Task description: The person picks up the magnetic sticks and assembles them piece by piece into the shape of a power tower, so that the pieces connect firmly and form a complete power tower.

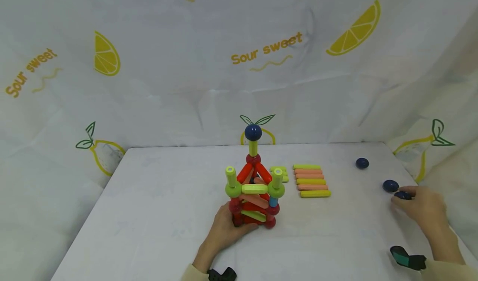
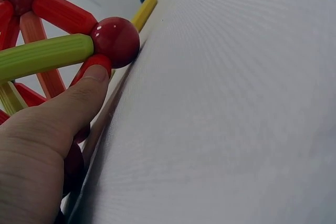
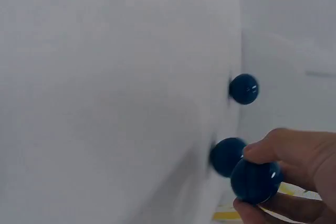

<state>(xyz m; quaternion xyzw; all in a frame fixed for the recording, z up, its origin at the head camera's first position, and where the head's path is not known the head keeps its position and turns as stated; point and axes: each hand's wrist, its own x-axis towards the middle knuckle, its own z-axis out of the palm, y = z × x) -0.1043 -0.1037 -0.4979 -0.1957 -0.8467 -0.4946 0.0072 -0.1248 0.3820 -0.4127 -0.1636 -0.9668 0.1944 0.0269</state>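
A structure of coloured magnetic rods and balls (image 1: pixel 254 189) stands mid-table, with red balls low down, green balls above and a navy ball (image 1: pixel 253 132) at its raised back end. My left hand (image 1: pixel 224 229) grips its lower left corner. In the left wrist view the thumb (image 2: pixel 79 95) lies against a red rod beside a red ball (image 2: pixel 116 42); the other fingers are hidden. At the table's right side, my right hand (image 1: pixel 427 206) pinches a blue ball (image 3: pixel 255 182) between thumb and fingers. Close beside it is a second blue ball (image 1: pixel 390 185), and a third blue ball (image 1: pixel 362 163) lies farther back.
Right of the structure lies a row of yellow, green and salmon rods (image 1: pixel 313 182). Short green rods (image 1: pixel 284 175) sit partly hidden behind the structure. A white cloth with lemon prints (image 1: pixel 168 86) hangs behind the white table (image 1: pixel 149 214) and along its sides.
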